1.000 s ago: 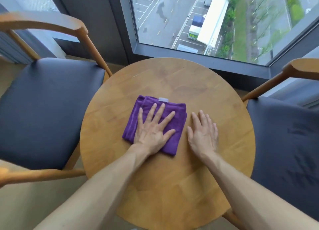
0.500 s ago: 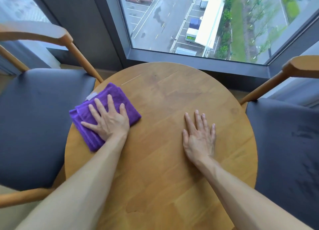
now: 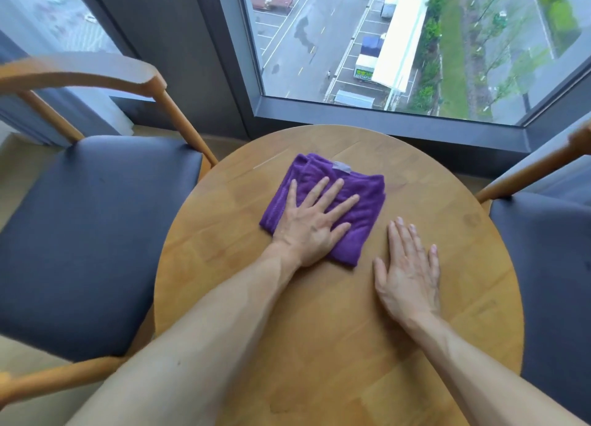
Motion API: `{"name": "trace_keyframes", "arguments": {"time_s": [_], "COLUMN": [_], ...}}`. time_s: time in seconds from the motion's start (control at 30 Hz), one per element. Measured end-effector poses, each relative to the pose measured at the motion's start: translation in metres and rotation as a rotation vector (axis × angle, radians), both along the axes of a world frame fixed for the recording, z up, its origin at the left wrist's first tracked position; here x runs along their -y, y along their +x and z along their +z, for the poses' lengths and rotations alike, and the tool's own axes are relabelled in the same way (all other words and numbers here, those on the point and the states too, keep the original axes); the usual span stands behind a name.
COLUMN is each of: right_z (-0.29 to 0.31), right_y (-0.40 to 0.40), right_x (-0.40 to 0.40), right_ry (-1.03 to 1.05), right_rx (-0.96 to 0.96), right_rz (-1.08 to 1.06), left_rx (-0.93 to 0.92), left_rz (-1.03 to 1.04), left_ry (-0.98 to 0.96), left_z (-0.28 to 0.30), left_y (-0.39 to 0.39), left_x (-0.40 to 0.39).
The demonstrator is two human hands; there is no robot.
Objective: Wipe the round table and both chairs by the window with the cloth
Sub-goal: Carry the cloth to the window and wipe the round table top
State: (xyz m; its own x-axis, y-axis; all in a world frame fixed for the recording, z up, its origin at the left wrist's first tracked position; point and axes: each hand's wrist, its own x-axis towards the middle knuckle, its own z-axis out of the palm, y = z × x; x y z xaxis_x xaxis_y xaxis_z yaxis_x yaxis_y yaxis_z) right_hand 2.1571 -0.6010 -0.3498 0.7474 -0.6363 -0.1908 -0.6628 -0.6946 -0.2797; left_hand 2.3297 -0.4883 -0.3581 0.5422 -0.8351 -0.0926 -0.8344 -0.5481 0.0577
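Purple and folded, the cloth (image 3: 332, 201) lies on the far middle of the round wooden table (image 3: 319, 345), pressed flat under the left hand (image 3: 311, 221) with fingers spread wide, while the right hand (image 3: 407, 272) rests palm-down and flat on bare wood just beside it, between two dark-seated chairs (image 3: 89, 233).

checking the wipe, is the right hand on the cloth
No, the right hand lies flat on the bare table beside the cloth; the left hand presses it.
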Motion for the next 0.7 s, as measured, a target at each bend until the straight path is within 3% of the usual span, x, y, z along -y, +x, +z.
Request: {"name": "trace_keyframes", "arguments": {"time_s": [0.1,0.23,0.47,0.57,0.7], "right_z": [0.001,0.001,0.002,0.001,0.001], "right_y": [-0.002,-0.001,0.001,0.0,0.002], "right_x": [0.0,-0.001,-0.001,0.001,0.0], "right_ry": [-0.01,-0.039,-0.057,-0.054,-0.053], "right_rx": [-0.002,-0.028,-0.009,-0.014,-0.016], "right_rz": [0.011,0.013,0.0,0.007,0.014], "left_rx": [-0.002,-0.005,-0.045,-0.06,-0.101], "left_rz": [0.102,0.489,0.898,0.878,0.648], "left_ry": [0.029,0.012,-0.093,-0.087,-0.06], "left_z": [0.004,0.005,-0.002,0.0,0.005], "left_y": [0.024,0.058,0.074,0.087,0.092], "left_x": [-0.042,-0.084,-0.012,0.034,0.093]}}
